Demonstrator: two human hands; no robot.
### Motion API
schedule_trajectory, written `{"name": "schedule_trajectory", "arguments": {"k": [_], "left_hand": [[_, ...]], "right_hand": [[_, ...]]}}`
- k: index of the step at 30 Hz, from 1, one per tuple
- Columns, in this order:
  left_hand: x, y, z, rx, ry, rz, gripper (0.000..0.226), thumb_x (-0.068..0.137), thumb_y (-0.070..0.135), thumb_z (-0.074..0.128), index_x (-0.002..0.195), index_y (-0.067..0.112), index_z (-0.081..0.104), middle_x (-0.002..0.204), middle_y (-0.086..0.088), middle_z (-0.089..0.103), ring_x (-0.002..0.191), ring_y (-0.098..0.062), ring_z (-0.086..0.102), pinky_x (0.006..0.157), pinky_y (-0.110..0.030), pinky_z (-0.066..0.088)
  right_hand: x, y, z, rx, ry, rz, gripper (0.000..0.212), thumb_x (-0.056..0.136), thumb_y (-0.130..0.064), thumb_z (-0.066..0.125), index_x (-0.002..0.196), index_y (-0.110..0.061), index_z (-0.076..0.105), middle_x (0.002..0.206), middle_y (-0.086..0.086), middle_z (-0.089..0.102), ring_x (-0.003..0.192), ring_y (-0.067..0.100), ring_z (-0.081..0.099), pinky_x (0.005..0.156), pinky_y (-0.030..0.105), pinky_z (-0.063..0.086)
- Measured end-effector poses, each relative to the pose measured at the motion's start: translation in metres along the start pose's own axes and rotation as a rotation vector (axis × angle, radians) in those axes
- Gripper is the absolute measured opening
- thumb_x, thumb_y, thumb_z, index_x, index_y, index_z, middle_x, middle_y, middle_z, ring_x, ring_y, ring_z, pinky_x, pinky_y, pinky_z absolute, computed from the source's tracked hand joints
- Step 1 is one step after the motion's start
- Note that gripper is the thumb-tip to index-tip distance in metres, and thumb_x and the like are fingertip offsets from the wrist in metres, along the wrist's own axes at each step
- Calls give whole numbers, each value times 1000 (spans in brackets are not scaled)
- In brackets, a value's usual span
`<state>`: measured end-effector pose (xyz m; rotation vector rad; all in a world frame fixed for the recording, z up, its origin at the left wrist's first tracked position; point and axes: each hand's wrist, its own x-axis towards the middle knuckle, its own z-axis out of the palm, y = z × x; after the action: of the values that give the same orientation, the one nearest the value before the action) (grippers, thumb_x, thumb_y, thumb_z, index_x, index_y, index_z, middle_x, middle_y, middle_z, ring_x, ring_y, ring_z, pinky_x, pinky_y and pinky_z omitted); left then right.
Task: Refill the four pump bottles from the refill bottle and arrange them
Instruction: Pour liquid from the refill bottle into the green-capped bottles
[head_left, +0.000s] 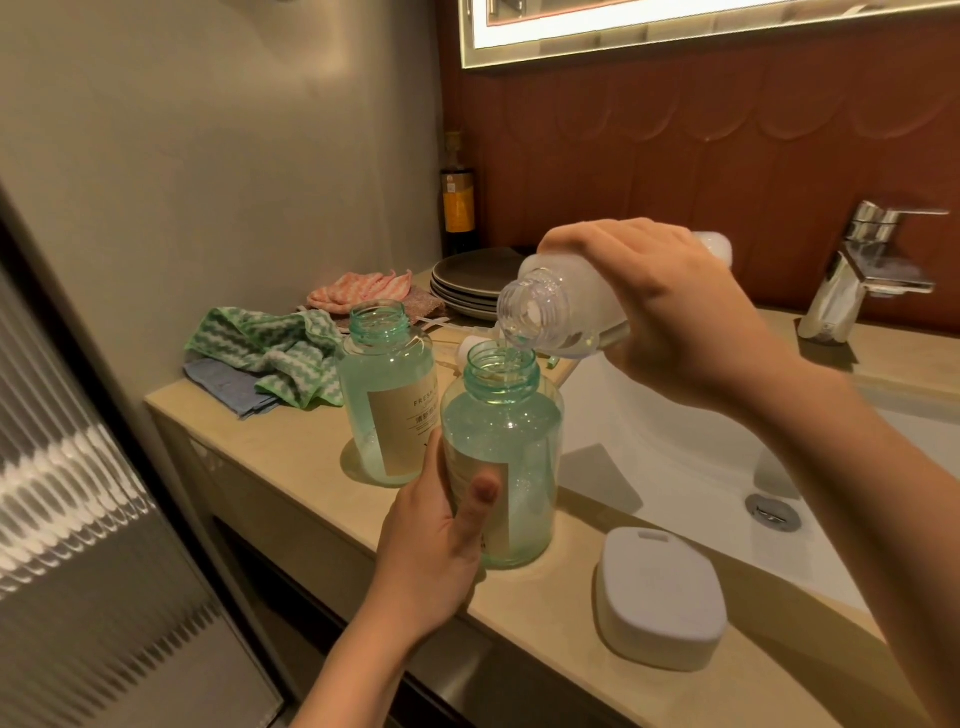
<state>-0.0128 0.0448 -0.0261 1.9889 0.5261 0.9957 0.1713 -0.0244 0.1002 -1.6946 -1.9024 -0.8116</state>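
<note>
Two hands work apart at the counter (291, 447). The left hand (431, 551) wraps the lower body of the nearer green bottle (511, 452), thumb across its label. The right hand (670, 317) clasps the refill bottle (556, 312), tilted from two o'clock with its mouth just above the open neck, a thin clear stream falling in. The second green bottle (387, 395) stands uncapped just beside, at ten o'clock. A white lidded box (660, 592) lies at four o'clock.

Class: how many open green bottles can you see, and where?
2. The near bottle, gripped by the left hand; the far bottle behind it, beside the striped cloth. More may be hidden.
</note>
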Motion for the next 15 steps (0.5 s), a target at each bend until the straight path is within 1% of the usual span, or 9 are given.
{"name": "schedule_trajectory", "arguments": {"k": [5, 10, 15], "left_hand": [[0, 0, 0, 4, 6, -4, 72, 64, 92, 20, 121, 51, 37, 118, 42, 49, 111, 14, 48, 85, -2, 36], [0, -2, 0, 0, 13, -17, 72, 63, 92, 21, 122, 54, 36, 122, 35, 51, 117, 9, 48, 91, -16, 39], [0, -2, 1, -8, 5, -15, 78, 63, 92, 21, 125, 48, 38, 122, 33, 52, 116, 8, 49, 92, -20, 40]], "right_hand": [[0, 1, 0, -2, 3, -4, 73, 61, -1, 80, 125, -16, 50, 118, 5, 59, 104, 29, 54, 85, 40, 40], [0, 0, 1, -8, 9, -5, 74, 60, 1, 81, 125, -16, 50, 119, 5, 60, 104, 30, 55, 85, 41, 40], [0, 0, 1, -6, 7, -2, 75, 60, 2, 81, 126, -16, 50, 119, 5, 60, 105, 30, 54, 86, 42, 41]]}}
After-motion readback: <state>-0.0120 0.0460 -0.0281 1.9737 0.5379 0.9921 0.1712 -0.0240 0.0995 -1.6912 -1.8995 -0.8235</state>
